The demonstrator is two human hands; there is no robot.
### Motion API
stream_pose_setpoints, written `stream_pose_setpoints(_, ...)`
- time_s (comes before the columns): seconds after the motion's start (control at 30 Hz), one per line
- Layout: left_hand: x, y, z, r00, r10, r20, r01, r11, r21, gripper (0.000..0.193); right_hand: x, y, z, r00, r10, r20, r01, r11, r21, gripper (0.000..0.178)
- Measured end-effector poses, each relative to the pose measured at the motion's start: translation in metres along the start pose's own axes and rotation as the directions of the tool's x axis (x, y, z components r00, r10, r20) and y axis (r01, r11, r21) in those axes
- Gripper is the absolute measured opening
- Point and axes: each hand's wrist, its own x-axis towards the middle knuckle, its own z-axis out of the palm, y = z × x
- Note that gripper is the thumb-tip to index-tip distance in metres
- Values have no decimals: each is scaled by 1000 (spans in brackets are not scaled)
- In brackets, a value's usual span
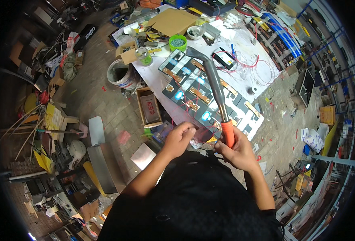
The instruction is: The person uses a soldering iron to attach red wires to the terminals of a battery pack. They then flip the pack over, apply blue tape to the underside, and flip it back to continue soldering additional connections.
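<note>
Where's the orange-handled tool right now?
In the head view, right of centre, the orange-handled tool is in the right hand, its shaft crossing in front of the black block with copper bars.

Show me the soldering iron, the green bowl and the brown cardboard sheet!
Soldering iron point(215, 83): head view, on its grey barrel.
Green bowl point(178, 49): head view, on its front wall.
Brown cardboard sheet point(172, 22): head view, on its middle.

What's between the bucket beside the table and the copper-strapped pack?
A strip of white tabletop separates the bucket from the pack, seen in the head view.
</note>
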Motion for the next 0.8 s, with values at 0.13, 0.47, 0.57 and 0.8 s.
stream_pose_setpoints(0.13, -15, 27, -5, 980, 193, 55, -192, 981, -27, 17, 21, 6, 15, 997, -74, 25, 75, 995, -62, 29)
stream_pose_setpoints(0.47, -34, 23, -15, 993, 112, -36, -114, 992, -59, 25, 45, 19, 28, 998, -32, 55, 43, 978, -202, 25)
stream_pose_setpoints(0.57, -38, 39, -18, 983, 172, -65, -161, 977, 143, 23, 52, 30, 34, 999, -36, 34, 43, 964, -262, 30)
stream_pose_setpoints(0.8, -41, 6, -33, 987, 41, -158, -29, 996, 81, 18, 62, 23, 48, 999, -26, 30, 35, 949, -314, 28)
